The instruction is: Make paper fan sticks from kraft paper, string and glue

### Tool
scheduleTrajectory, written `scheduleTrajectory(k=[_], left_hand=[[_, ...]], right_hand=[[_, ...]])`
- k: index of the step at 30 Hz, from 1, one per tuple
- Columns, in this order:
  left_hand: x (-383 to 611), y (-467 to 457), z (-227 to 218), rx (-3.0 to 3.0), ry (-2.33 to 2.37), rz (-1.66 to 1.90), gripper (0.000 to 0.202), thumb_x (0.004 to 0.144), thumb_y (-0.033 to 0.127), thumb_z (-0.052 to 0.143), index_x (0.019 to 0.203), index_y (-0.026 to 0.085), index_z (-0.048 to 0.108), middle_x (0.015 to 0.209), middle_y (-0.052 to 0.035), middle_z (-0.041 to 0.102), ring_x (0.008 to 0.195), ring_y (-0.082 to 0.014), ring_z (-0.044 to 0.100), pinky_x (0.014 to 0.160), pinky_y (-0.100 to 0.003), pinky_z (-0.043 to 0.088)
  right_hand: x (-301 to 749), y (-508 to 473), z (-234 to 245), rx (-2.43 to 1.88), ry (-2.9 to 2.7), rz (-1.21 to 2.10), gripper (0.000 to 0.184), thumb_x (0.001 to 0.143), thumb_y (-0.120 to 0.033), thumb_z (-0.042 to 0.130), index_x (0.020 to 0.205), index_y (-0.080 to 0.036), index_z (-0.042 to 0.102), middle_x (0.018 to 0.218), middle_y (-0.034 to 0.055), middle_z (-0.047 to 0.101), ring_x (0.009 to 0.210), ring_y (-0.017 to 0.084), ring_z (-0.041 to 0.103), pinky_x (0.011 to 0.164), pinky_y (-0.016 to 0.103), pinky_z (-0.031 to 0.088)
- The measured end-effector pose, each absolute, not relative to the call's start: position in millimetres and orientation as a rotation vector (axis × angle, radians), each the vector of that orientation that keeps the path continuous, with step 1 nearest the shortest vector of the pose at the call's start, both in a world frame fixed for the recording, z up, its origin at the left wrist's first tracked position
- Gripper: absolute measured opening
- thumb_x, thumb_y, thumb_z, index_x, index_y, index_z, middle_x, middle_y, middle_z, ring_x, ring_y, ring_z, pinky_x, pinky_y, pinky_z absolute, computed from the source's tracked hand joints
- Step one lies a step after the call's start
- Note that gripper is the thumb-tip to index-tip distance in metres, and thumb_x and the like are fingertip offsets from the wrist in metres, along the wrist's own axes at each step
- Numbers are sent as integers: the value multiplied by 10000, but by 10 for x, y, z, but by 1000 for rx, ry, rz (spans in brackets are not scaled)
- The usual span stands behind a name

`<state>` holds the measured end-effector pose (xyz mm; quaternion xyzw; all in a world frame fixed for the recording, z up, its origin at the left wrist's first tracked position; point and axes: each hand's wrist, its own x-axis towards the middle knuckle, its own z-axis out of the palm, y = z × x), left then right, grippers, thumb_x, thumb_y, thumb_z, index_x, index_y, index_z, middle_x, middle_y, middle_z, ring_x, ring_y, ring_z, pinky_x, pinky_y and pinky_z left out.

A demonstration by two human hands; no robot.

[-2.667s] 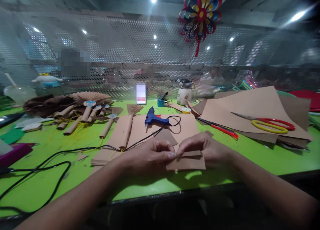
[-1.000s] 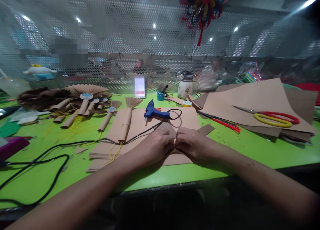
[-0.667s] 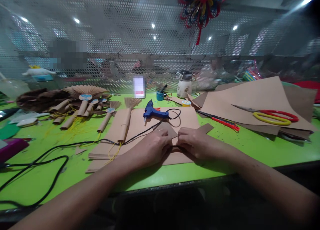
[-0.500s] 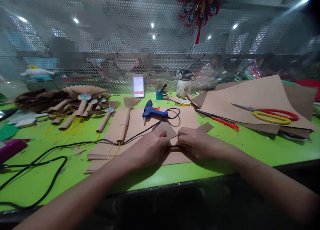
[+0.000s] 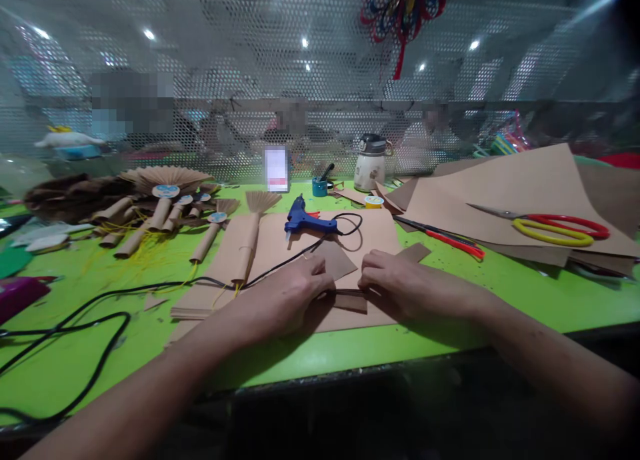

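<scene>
A narrow folded strip of brown kraft paper (image 5: 351, 303) spans the gap between my hands. My left hand (image 5: 293, 290) pinches its left end, fingers curled. At the right end my right hand (image 5: 400, 280) is closed too, thumb and fingertips together on the paper. Both hands are low over a stack of kraft paper sheets (image 5: 370, 230) on the green table. A loose brown paper piece (image 5: 340, 260) lies just beyond my fingers, and another strip end (image 5: 416, 253) sticks out behind my right hand. Further back rests a blue glue gun (image 5: 313, 222).
A rolled paper tube with a fanned top (image 5: 246, 247) lies left of the glue gun. Several paper fans (image 5: 165, 180) with yellow strings are at left; a black cord (image 5: 150, 287) crosses there. Scissors (image 5: 555, 228) and red-handled scissors (image 5: 455, 242) lie right; a bottle (image 5: 369, 167) stands behind.
My hands have moved slightly apart, and more of the folded paper strip shows between them. The view has shifted a little.
</scene>
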<state>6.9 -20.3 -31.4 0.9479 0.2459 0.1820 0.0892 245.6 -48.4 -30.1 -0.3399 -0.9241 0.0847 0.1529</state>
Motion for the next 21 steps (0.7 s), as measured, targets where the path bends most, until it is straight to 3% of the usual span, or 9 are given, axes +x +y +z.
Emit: scheduleTrajectory(k=[6,12,18,21], left_hand=[[81,-190,-319,2924,795,497,200,888,174,423,803,156,603,860,-73,541,733,-154,484,638,-287,388],[135,-205,-299,2925,749,586,210,894,171,411,760,156,572,835,-66,537,734,-151,489,641,-283,399],[163,-244,-223,2732,812,647,175,890,230,444,809,164,585,816,-49,571,713,-145,503,630,-272,392],[144,-259,-157,2488,869,564,267,939,291,377,917,190,623,819,-25,615,724,-142,535,653,-264,405]], right_hand=[[2428,-470,-243,-1027,-2418,283,105,849,-110,528,840,-165,617,866,60,578,759,153,529,669,269,419],[2353,-480,-216,-1028,-2433,298,185,858,-176,569,1033,-163,626,942,95,615,916,210,545,783,329,441],[2354,-450,-329,-903,-2361,311,168,891,-180,537,970,-180,686,821,53,657,730,146,568,644,247,423],[2368,-448,-365,-866,-2322,209,190,852,-182,573,1006,-195,683,776,44,625,694,145,541,607,244,403]])
